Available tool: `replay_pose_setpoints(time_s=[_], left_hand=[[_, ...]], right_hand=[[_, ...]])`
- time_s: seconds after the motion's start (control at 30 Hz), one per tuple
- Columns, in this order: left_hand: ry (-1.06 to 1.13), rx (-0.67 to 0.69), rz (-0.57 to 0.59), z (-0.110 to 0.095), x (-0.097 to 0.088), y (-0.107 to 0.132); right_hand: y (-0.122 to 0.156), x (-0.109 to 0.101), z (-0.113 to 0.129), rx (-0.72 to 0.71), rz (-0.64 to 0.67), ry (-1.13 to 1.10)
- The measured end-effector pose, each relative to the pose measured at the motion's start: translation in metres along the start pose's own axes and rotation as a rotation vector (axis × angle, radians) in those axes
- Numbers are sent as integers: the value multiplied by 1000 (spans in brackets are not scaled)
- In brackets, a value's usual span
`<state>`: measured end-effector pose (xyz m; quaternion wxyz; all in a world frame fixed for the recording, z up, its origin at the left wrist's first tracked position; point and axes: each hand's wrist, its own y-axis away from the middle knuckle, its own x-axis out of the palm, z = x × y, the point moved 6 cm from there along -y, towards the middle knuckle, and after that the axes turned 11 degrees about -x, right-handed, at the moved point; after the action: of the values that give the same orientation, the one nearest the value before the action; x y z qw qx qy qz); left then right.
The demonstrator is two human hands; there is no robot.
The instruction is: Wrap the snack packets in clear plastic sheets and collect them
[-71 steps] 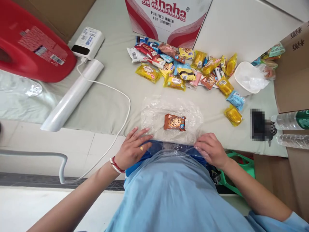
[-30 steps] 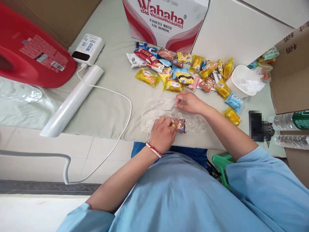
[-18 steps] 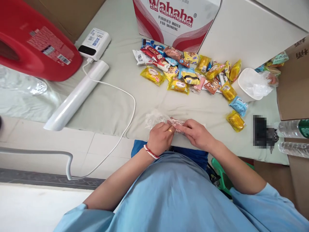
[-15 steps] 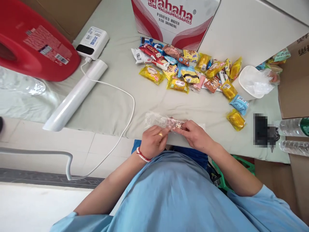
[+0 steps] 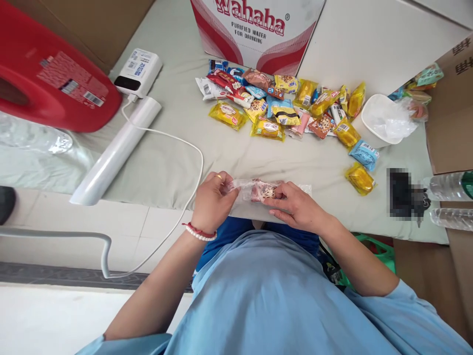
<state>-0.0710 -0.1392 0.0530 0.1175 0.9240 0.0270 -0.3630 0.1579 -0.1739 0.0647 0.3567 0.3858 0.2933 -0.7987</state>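
A brown cookie packet (image 5: 263, 190) lies rolled inside a sheet of clear plastic wrap (image 5: 242, 186) at the near edge of the cloth-covered table (image 5: 173, 162). My left hand (image 5: 212, 202), with a ring and a bead bracelet, pinches the left end of the wrap. My right hand (image 5: 295, 207) is closed around the wrapped packet from the right. A heap of several snack packets (image 5: 284, 106) lies farther back.
A roll of clear film (image 5: 116, 150) lies at the left beside a white power bank (image 5: 138, 71) and its cable (image 5: 177, 143). A red jug (image 5: 51, 79), a Wahaha box (image 5: 254, 29), a white bowl (image 5: 384, 121), water bottles (image 5: 447, 185) and cardboard boxes (image 5: 449, 103) ring the table.
The flat plastic sheet with the cookie packet on it has been folded and rolled around the packet. My hands moved from the sheet's near edge to its two ends.
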Motion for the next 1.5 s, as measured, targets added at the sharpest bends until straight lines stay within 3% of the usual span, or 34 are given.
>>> replay_pose_setpoints(time_s=[0.13, 0.23, 0.3, 0.43, 0.5, 0.57, 0.63, 0.73, 0.93, 1.07, 1.17, 1.27, 1.33, 1.4, 1.5], left_hand=[[242, -13, 130, -29, 8, 16], [255, 165, 193, -58, 33, 25], [97, 312, 227, -70, 53, 33], [-275, 546, 137, -73, 74, 49], [-358, 620, 88, -71, 77, 54], [-401, 652, 57, -69, 78, 56], [-425, 660, 42, -69, 78, 55], [-438, 675, 26, -70, 78, 55], [-485, 658, 34, -69, 82, 59], [-443, 677, 50, -69, 77, 61], [-201, 675, 87, -60, 56, 62], [56, 474, 22, -33, 32, 53], [41, 272, -87, -13, 27, 43], [-79, 160, -121, -3, 34, 35], [-141, 169, -66, -9, 52, 28]], right_hand=[[-4, 4, 2, -5, -24, -25], [-5, 5, 3, 19, -12, -31], [0, 1, 2, 39, -13, -68], [24, -18, -7, 83, -120, -272], [41, -28, -23, 264, -268, -192], [57, -30, -37, 473, -353, 23], [62, -23, -42, 563, -317, 174], [60, -14, -39, 549, -286, 157], [38, -25, -28, 694, -366, -328], [-13, -18, -16, 542, -353, -400], [-35, -4, -14, 461, -314, -341], [-33, 8, -16, 460, -326, -337], [-27, 12, -16, 459, -351, -337], [-23, 12, -13, 443, -377, -314], [-18, 7, -7, 449, -421, -297]])
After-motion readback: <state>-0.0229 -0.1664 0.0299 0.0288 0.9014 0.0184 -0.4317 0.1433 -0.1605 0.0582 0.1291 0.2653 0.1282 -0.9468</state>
